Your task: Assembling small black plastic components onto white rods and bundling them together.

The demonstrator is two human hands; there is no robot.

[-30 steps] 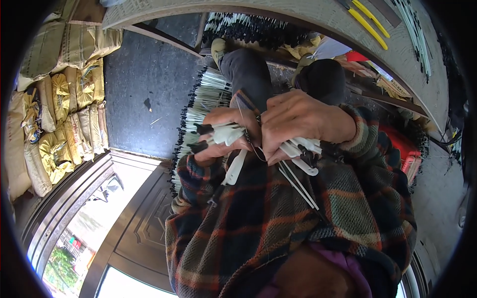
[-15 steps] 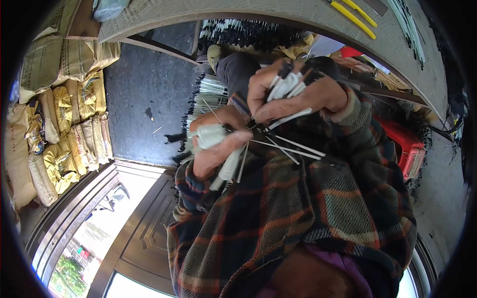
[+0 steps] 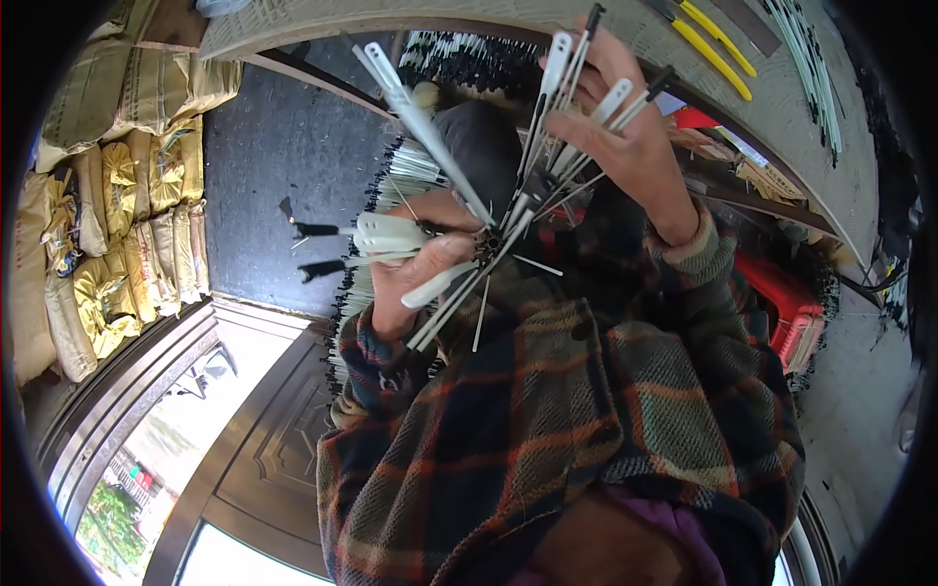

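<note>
A spoked frame of thin white and dark ribs [image 3: 420, 115] fans out from a small dark hub [image 3: 487, 237] in front of my lap; it looks like an umbrella frame. My left hand [image 3: 438, 256] is closed around the ribs just left of the hub, with broad white slotted ends and two black-tipped rods sticking out past its fingers. Up and to the right, my right hand [image 3: 630, 151] pinches several ribs with white flat ends and black tips between thumb and fingers. A few ribs point up left and down, held by neither hand.
Above my hands runs a table edge [image 3: 322, 27], bearing a yellow-handled tool [image 3: 713, 49] and loose white rods [image 3: 806, 83]. Bundled black-tipped rods [image 3: 415, 164] stand left of my legs. A red plastic crate [image 3: 793, 313] is at right; brown sacks [image 3: 117, 283] are stacked left, near a door [image 3: 283, 469].
My right hand has moved up and away from the left, carrying rib ends outward. The ribs, bunched before, now spread wide around the hub. My left hand stays near its place.
</note>
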